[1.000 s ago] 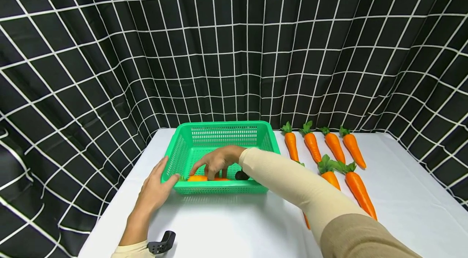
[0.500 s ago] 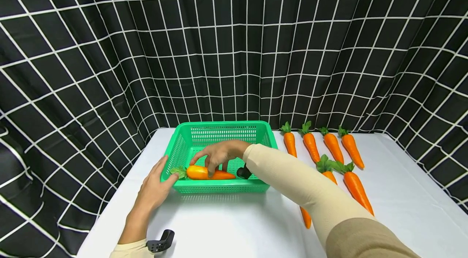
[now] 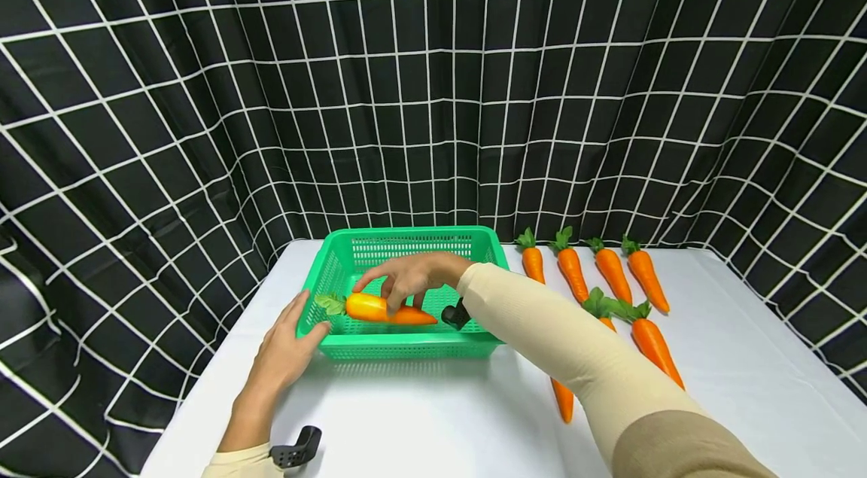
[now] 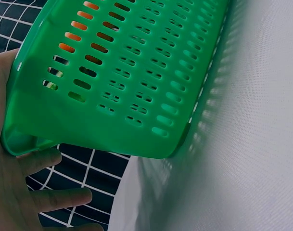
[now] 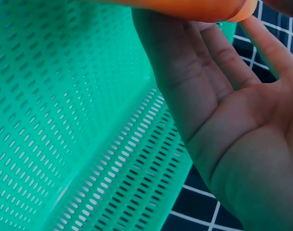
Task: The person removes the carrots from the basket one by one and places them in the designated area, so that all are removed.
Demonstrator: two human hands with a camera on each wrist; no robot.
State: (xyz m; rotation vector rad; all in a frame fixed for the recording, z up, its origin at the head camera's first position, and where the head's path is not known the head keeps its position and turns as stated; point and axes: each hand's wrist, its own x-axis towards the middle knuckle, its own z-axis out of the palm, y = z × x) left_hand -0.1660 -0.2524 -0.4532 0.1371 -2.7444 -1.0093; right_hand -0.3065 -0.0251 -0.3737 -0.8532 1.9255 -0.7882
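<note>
Inside the green plastic basket [image 3: 406, 345], my right hand [image 3: 415, 276] grips an orange carrot [image 3: 369, 308] with a leafy green top. The carrot lies crosswise above the basket floor, leaves to the left and tip to the right. In the right wrist view, the fingers of the right hand [image 5: 242, 120] reach up to the carrot [image 5: 194, 7]. My left hand [image 3: 287, 350] rests at the basket's front left corner, thumb on the rim. The left wrist view has fingers [image 4: 64, 198] of that hand spread and straight beside the basket wall [image 4: 108, 139].
Several more carrots [image 3: 646, 278] lie on the white cloth [image 3: 745, 342] to the right of the basket, one [image 3: 562, 397] partly behind the right forearm. A black curtain with white grid lines [image 3: 433, 101] surrounds the table at the back and sides.
My right hand has lifted the carrot from low behind the basket's front rim, so its leaves and whole length now show. The left hand has stayed at the corner.
</note>
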